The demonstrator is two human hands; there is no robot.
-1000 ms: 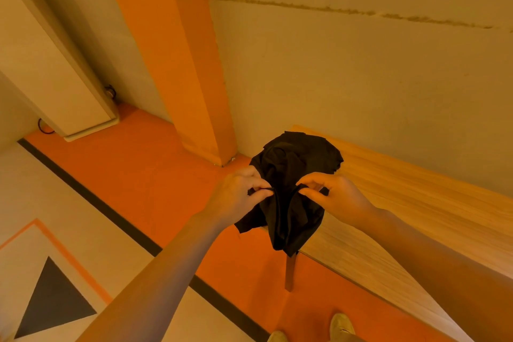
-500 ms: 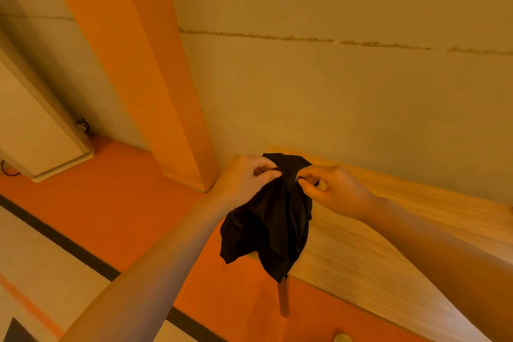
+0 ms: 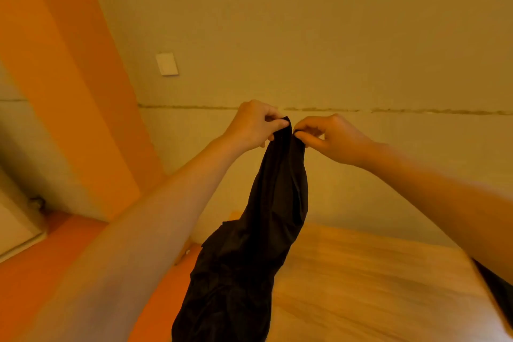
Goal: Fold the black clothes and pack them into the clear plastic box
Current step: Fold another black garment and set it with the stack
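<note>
The left hand (image 3: 254, 123) and the right hand (image 3: 331, 137) pinch the top edge of the black cloth (image 3: 249, 244), which hangs bunched over the desk (image 3: 361, 286). With only 2 close pinches, it may slip or stay twisted.

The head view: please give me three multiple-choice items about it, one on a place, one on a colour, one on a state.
1. Where do the hands hold the black garment?
A. at its top edge
B. at its bottom hem
C. at its middle

2. Which colour is the pillar?
A. blue
B. orange
C. white

3. In which state is the garment?
A. folded flat on the table
B. hanging, bunched
C. packed in a box

Answers: 1 A, the left hand and right hand pinch its top; 2 B, it looks orange; 3 B, it hangs before the wooden table.
</note>
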